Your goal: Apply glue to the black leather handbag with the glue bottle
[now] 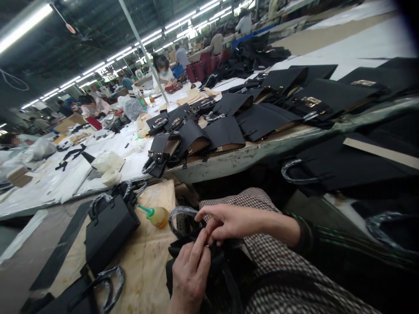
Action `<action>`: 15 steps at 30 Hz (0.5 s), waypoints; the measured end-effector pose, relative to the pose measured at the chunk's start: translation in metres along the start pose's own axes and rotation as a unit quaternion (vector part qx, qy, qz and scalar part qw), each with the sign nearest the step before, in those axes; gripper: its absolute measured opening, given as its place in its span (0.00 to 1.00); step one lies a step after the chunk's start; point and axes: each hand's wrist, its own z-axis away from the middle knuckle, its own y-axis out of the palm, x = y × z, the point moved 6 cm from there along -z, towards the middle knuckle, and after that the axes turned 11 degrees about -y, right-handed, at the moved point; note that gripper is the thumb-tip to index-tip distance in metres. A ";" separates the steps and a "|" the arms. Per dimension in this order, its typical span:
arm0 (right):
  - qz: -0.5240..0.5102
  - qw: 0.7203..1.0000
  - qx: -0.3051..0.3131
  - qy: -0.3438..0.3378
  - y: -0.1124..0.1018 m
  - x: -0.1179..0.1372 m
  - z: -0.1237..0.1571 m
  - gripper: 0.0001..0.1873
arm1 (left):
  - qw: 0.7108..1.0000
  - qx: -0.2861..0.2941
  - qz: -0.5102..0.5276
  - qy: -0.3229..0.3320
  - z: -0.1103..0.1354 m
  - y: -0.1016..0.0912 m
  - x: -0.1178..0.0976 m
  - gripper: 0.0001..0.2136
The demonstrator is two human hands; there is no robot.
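Note:
A black handbag rests against my lap, its looped handle wrapped in clear plastic. My left hand reaches in from the bottom, fingers bent and pressed onto the bag's upper part. From the right comes my right hand, with its thumb and fingers pinched together at the left fingertips. Whatever lies in that pinch is hidden; a tiny shiny spot shows between the hands. A squeeze bottle with a green nozzle and yellowish liquid is just left of the handle.
Finished-looking black handbags stand on the stained tan cloth at left. Several more bags crowd the long table's edge ahead. A tape roll sits on the white tabletop. Co-workers sit farther back.

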 end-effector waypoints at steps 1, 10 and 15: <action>-0.049 0.998 0.039 0.014 -0.003 0.002 -0.002 0.28 | 1.000 -0.010 -0.002 0.004 0.000 -0.002 -0.001 0.11; 0.152 0.979 -0.088 -0.108 -0.064 -0.012 -0.106 0.24 | 0.995 -0.101 0.002 0.010 0.011 -0.012 -0.014 0.09; 0.215 0.968 -0.028 -0.123 -0.019 -0.042 -0.168 0.50 | 0.970 -0.237 0.009 -0.057 0.033 -0.004 -0.009 0.12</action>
